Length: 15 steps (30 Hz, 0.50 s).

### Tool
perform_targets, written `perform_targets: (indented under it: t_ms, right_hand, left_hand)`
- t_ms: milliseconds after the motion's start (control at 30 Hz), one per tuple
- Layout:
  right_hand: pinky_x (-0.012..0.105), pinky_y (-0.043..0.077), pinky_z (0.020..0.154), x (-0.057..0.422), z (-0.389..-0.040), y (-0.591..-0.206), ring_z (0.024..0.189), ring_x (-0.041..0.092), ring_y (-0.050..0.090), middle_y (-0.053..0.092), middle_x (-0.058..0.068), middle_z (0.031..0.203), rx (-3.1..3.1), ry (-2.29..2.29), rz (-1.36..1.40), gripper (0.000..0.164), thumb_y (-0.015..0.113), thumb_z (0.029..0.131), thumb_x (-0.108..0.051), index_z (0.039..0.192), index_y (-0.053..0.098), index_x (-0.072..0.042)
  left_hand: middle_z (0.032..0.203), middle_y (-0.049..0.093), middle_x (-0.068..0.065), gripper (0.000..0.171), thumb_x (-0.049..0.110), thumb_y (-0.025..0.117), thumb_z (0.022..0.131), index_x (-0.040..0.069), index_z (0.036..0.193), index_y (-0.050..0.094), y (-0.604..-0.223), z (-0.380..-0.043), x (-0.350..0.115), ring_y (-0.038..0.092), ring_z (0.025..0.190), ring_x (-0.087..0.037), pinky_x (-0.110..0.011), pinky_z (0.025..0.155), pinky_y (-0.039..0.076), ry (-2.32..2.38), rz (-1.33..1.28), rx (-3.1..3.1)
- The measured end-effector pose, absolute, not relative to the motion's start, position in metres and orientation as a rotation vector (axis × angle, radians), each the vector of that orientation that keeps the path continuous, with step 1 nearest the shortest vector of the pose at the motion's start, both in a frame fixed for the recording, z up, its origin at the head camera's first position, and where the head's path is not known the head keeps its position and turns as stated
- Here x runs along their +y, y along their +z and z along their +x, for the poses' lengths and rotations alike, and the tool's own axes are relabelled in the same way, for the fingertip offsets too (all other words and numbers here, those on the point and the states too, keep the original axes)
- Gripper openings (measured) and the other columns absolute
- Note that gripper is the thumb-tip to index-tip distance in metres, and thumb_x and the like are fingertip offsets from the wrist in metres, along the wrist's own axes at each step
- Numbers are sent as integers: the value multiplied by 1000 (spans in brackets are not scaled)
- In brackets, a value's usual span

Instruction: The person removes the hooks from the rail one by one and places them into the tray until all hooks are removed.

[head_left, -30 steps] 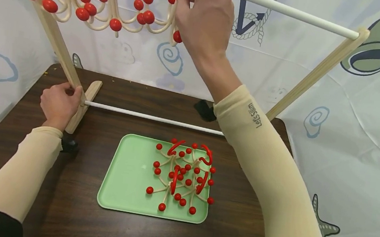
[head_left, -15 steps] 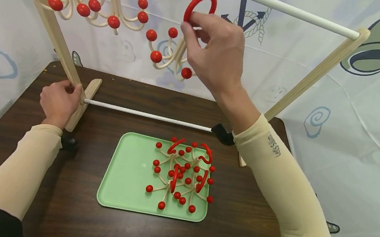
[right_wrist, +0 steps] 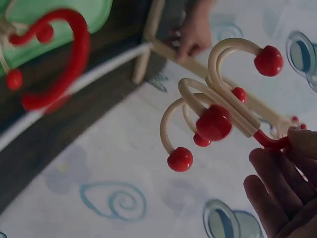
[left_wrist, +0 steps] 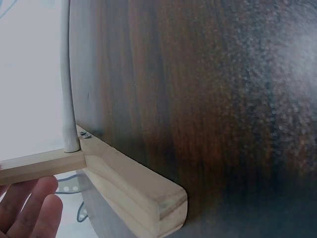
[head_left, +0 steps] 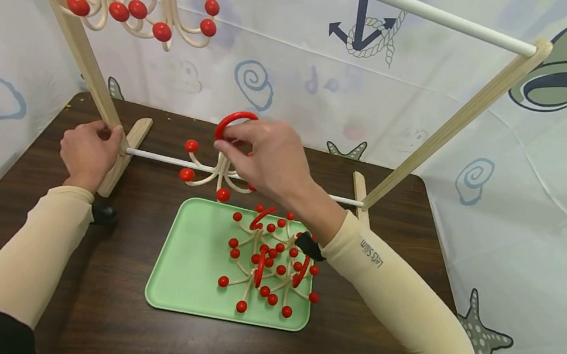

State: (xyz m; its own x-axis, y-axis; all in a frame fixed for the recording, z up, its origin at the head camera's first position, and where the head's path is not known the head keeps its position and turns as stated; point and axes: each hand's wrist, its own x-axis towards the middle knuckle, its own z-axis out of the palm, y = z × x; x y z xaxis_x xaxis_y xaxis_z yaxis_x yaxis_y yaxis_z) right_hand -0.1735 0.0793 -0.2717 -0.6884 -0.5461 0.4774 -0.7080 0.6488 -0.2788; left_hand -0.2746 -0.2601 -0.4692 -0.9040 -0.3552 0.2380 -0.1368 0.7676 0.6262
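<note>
A green tray [head_left: 193, 266] carries four hangers [head_left: 260, 268]; a white rod [head_left: 163, 158] crosses beyond. Near the tray's far edge, fingers of the right hand [head_left: 277, 161] pinch a raised hanger [head_left: 221, 169]; beyond the tray's left corner, fingers of the left hand [head_left: 88, 153] grip a wooden post [head_left: 82, 55].

On the cream-coloured right sleeve [head_left: 398, 303] stands "Let'sSlim" in dark lettering [head_left: 371, 253].

Wooden frame [head_left: 80, 37] in all three views
</note>
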Motion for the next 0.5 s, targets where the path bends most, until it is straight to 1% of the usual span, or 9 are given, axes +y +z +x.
perform_targets:
  t_ms: [100,167,367,500]
  right_hand:
    - [16,44,67,74,-171,-285,71,2,62,73,-8,89,-2626,610,1022,16,69,92,-29,98,77,-17]
    - [17,44,67,71,-171,-295,70,2,61,73,-9,90,-2667,606,1055,16,69,93,-29,99,77,-17]
    - [18,43,65,66,-176,-321,64,1,56,70,-11,83,-2745,580,1160,14,68,93,-28,98,77,-17]
    - [18,44,68,63,-178,-334,69,1,59,71,-11,84,-2816,573,1186,15,69,92,-29,99,77,-18]
  left_hand:
    - [102,67,-28,55,45,46,98,-4,113,68,-469,-274,-260,58,95,-49,-59,75,39,-890,377,-2608]
    - [101,67,-28,55,44,46,98,-3,111,69,-469,-274,-260,58,95,-49,-59,75,39,-885,373,-2603]
    - [99,67,-28,54,44,46,98,-3,109,69,-469,-274,-259,59,94,-49,-59,73,38,-879,369,-2596]
    - [99,68,-27,55,45,46,98,-3,110,69,-469,-273,-259,59,93,-48,-56,70,39,-878,369,-2591]
